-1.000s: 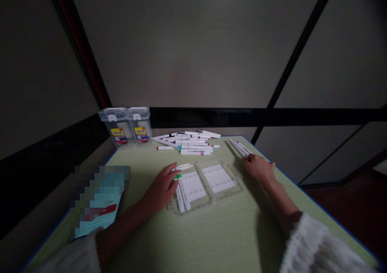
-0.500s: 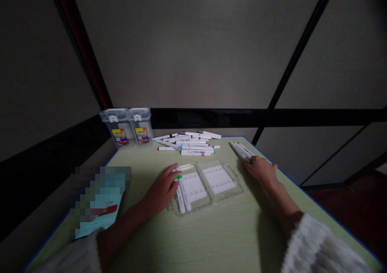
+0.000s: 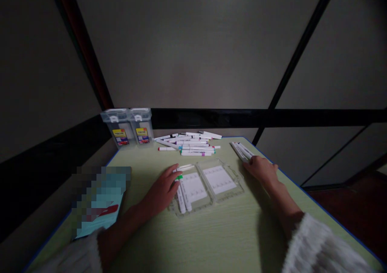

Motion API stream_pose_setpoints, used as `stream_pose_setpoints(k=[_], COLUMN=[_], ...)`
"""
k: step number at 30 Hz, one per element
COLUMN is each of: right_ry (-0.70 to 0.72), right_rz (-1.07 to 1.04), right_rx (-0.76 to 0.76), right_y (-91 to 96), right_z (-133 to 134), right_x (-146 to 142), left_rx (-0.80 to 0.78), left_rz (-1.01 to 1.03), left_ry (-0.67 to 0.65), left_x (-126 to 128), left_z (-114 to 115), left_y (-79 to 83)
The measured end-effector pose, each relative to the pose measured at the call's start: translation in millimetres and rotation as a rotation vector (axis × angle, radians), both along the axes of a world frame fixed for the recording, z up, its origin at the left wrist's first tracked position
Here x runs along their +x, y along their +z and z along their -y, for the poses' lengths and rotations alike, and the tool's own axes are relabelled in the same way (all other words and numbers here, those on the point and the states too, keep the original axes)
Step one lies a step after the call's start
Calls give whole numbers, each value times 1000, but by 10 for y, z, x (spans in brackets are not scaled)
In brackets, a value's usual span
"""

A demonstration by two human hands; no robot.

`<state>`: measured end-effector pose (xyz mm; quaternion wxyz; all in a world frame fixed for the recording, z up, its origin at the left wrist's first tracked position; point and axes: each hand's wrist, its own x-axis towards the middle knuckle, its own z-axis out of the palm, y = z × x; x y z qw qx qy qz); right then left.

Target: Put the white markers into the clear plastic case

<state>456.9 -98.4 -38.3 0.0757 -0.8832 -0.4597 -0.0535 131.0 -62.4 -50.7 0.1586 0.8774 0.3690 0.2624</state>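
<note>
My left hand (image 3: pixel 163 187) lies at the left edge of an open clear plastic case (image 3: pixel 215 199). Its fingers are apart and touch the upper part of two white markers (image 3: pixel 184 196), one with a green band, that lie side by side in the case's left half. My right hand (image 3: pixel 262 169) is closed around the near ends of a few white markers (image 3: pixel 242 151) at the table's right side. How many it holds is partly hidden by the hand. Printed white paper (image 3: pixel 219 179) shows in both halves of the case.
A loose pile of white markers (image 3: pixel 195 143) with coloured bands lies at the back of the table (image 3: pixel 193 244). Two clear lidded boxes (image 3: pixel 140 128) stand at the back left against the wall. A teal packet (image 3: pixel 102 200), partly pixelated, lies at the left.
Almost nothing differs. The view has shifted very slightly; both hands keep their places at the case and at the right-hand markers.
</note>
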Motion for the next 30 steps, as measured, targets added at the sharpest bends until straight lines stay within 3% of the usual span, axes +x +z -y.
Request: stream_pose_setpoints(k=[11, 18, 22, 30], right_ry=[50, 334, 518, 561], right_rz=[39, 21, 0, -61], right_rx=[96, 252, 195, 172], right_y=[74, 135, 110, 7], right_z=[3, -123, -282, -623], right_x=[-62, -338, -555, -781], left_rx=[-18, -33, -46, -65], left_rz=[-10, 21, 48, 77], left_ry=[-4, -4, -15, -1], left_x=[-8, 0, 4, -10], left_z=[12, 14, 15, 50], left_y=[5, 3, -7, -3])
